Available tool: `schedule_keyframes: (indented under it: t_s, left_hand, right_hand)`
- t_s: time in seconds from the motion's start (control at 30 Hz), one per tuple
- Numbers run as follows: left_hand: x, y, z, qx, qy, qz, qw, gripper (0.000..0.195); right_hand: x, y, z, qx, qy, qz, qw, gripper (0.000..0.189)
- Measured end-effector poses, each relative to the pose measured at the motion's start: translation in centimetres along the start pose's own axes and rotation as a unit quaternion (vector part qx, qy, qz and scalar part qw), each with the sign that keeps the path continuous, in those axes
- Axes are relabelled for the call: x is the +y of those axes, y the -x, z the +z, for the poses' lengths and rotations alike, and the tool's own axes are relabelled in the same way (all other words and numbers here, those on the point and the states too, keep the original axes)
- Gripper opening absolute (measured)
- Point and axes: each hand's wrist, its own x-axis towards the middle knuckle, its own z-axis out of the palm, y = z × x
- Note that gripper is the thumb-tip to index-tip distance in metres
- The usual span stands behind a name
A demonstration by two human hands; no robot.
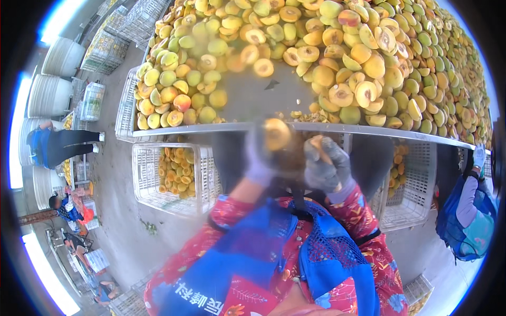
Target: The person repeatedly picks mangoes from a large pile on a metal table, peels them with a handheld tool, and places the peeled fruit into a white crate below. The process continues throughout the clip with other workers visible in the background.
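In front of my chest, my gloved left hand (pixel 259 158) grips a halved yellow peach (pixel 277 134), its cut face with the central hollow turned up. Motion blurs this hand. Beside it, my right hand (pixel 328 164), in a grey coated work glove, is closed around a narrow orange-tan object (pixel 321 149); whether that is fruit or a tool handle is unclear. Both hands are at the near edge of a metal worktable (pixel 263 94). Heaped on the table are peach halves (pixel 365 93) and green-yellow peaches (pixel 168 79). Small pit scraps (pixel 312 117) lie along the edge.
White plastic crates with peach halves stand below the table, at left (pixel 197 181) and right (pixel 419 185). At far right a co-worker's gloved hand (pixel 479 156) touches the table rim. Other people, stacked tubs (pixel 49 96) and crates (pixel 104 51) are at left.
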Motion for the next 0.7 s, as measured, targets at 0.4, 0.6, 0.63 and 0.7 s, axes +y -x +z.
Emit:
schedule_keyframes:
  t_s: [0.4,0.6,0.63,0.7]
  left_hand:
    - [7.0,2.3,0.5,-0.177,-0.302,-0.004,0.937,0.042]
    - [4.8,2.5,0.3,-0.228,-0.305,-0.021,0.924,0.043]
    - [4.4,2.5,0.0,-0.227,-0.338,-0.003,0.913,0.043]
    - [4.5,2.6,-0.3,-0.206,-0.347,-0.002,0.915,0.040]
  right_hand:
    - [1.8,-3.7,0.9,0.239,0.724,-0.262,0.592,0.037]
    - [1.9,-3.2,0.7,0.274,0.736,-0.179,0.593,0.038]
    - [1.9,-3.1,0.9,0.245,0.792,-0.204,0.520,0.037]
    - [1.7,-3.0,1.2,0.179,0.880,-0.252,0.360,0.034]
